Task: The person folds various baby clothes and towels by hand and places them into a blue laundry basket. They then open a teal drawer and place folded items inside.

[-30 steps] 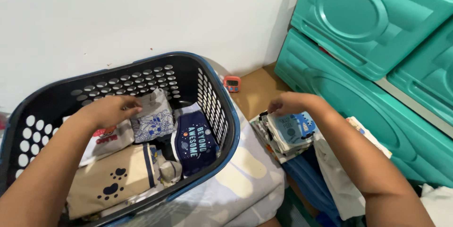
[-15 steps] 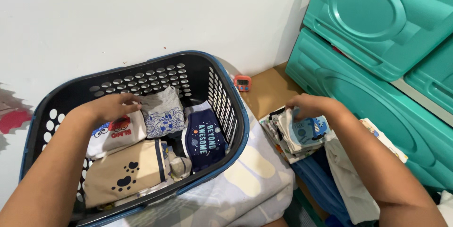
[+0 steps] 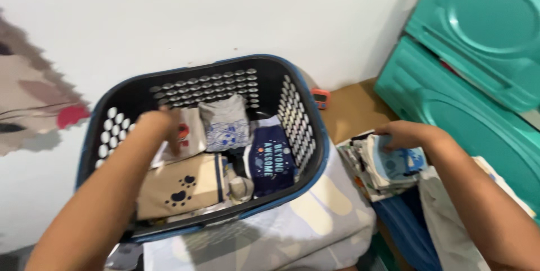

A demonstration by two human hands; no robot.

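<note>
A dark laundry basket (image 3: 306, 169) with a blue rim holds several folded children's clothes: a beige piece with paw prints (image 3: 180, 192), a navy piece (image 3: 273, 158), a grey printed piece (image 3: 226, 122) and a white piece with a red print (image 3: 188, 136). My left hand (image 3: 160, 124) is inside the basket, fingers on the white piece; motion blur hides the grip. My right hand (image 3: 402, 135) rests on top of a stack of folded clothes (image 3: 377, 169) to the right of the basket, touching a light blue garment (image 3: 402, 164).
A teal plastic drawer cabinet (image 3: 472, 68) stands at the right. A small orange timer (image 3: 320, 97) sits on the floor by the white wall (image 3: 225, 18). The basket rests on a pale patterned blanket (image 3: 315, 214). Blue and white cloth (image 3: 444, 231) lies under my right forearm.
The view has swung left, showing more wall. My left hand moved from the grey piece to the white piece in the basket. My right hand stays on the folded stack.
</note>
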